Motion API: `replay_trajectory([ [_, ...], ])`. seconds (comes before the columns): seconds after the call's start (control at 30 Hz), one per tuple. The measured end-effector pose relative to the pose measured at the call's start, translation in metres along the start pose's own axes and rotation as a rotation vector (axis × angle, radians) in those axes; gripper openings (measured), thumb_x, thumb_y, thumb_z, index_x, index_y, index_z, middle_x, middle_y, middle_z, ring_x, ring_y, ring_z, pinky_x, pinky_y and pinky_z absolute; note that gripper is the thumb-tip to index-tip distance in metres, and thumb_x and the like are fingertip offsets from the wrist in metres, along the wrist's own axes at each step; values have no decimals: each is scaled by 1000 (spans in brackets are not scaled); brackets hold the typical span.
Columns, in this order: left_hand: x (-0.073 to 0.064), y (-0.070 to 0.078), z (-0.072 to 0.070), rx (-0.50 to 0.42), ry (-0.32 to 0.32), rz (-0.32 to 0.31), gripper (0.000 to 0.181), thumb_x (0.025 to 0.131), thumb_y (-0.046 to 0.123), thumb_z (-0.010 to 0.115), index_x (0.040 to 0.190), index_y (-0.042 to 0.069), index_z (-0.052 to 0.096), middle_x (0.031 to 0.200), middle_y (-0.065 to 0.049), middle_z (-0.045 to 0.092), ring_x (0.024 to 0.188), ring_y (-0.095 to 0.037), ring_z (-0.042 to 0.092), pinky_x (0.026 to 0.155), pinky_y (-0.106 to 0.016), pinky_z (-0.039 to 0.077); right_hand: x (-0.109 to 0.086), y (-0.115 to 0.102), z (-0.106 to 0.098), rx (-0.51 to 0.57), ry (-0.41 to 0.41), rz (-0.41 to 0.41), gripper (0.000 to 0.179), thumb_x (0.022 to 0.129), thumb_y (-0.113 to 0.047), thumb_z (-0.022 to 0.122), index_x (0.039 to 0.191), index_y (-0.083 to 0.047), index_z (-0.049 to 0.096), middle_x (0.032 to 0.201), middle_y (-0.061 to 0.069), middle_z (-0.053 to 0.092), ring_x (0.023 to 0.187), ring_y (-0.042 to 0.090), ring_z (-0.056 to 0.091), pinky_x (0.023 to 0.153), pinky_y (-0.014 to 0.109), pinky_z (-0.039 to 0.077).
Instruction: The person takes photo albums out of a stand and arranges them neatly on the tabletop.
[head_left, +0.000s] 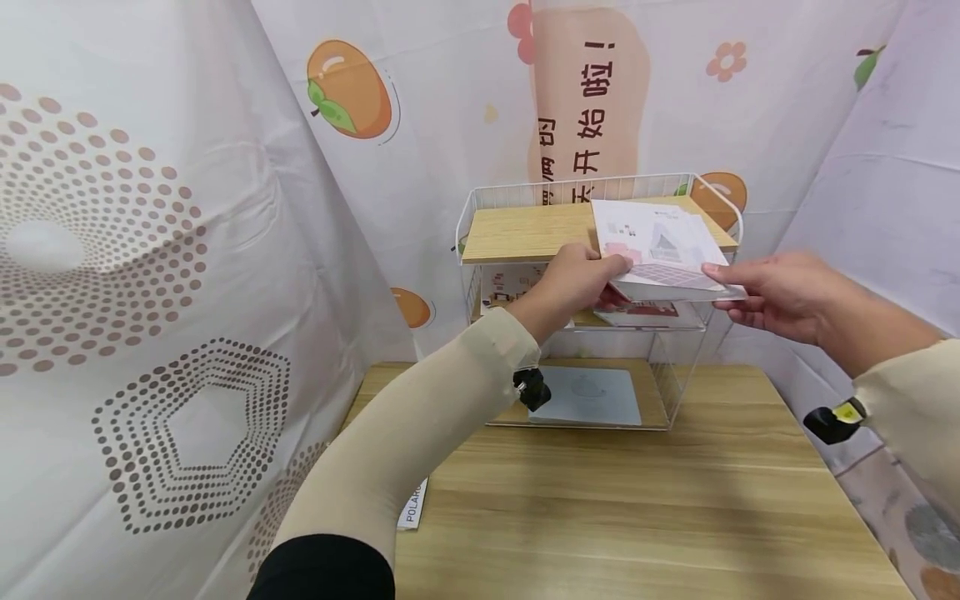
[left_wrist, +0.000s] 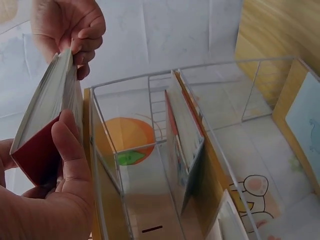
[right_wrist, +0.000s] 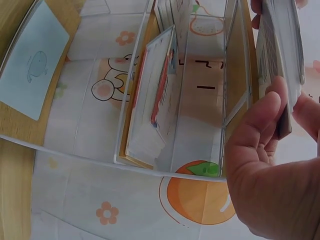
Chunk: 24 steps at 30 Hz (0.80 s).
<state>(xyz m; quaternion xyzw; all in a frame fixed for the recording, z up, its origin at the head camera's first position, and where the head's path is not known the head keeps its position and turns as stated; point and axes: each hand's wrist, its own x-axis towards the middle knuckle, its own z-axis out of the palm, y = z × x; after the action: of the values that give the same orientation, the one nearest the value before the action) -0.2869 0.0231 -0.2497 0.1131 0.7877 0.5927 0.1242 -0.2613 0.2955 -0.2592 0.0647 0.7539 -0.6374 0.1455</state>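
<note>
Both hands hold a small stack of books (head_left: 660, 237) just over the front of the top board of a white wire rack (head_left: 468, 217). The uppermost cover is white with a pink and grey drawing. My left hand (head_left: 577, 279) grips the stack's near left corner, thumb on top and fingers underneath. At the near right corner, my right hand (head_left: 787, 292) pinches it the same way. In the left wrist view a dark red end (left_wrist: 40, 152) shows below the pages. How many books are in the stack, I cannot tell.
On the rack's middle board lie books (right_wrist: 150, 95), partly hidden by the arms in the head view. A light blue booklet (head_left: 588, 396) with a whale drawing lies on the bottom board. The rack stands on a wooden table (head_left: 637, 508); a white printed item (head_left: 412, 507) lies at left.
</note>
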Motion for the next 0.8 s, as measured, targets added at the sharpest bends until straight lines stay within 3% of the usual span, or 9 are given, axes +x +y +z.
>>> replay_trajectory([
  [0.23,-7,-9,-3,-35,-30,23,24,101,28,67,92,7,74,83,-9,78,71,-20,74,78,-37,65,-3,5,4,-10,-30,-10,17,99,-38,70,93,-22,74,92,-7,75,79,9,72,74,24,61],
  [0.4,-13,-16,-6,-80,-57,50,23,101,27,66,94,6,74,90,-7,77,77,-19,77,84,-41,64,-6,9,9,24,-41,-3,16,101,-32,69,91,-20,73,89,-5,75,75,11,73,72,26,63],
  [0.6,-22,-26,-11,-58,-71,95,22,102,28,66,98,8,74,95,-5,76,80,-19,78,77,-35,65,-13,17,18,-18,-32,-51,16,101,-31,68,91,-19,73,88,-5,76,76,12,74,72,27,63],
  [0.8,-29,-35,-15,-42,-97,139,24,103,28,65,99,7,74,95,-6,76,81,-20,78,77,-37,65,-18,25,27,-58,-20,-94,17,102,-31,67,91,-19,73,88,-7,75,77,11,74,71,27,63],
])
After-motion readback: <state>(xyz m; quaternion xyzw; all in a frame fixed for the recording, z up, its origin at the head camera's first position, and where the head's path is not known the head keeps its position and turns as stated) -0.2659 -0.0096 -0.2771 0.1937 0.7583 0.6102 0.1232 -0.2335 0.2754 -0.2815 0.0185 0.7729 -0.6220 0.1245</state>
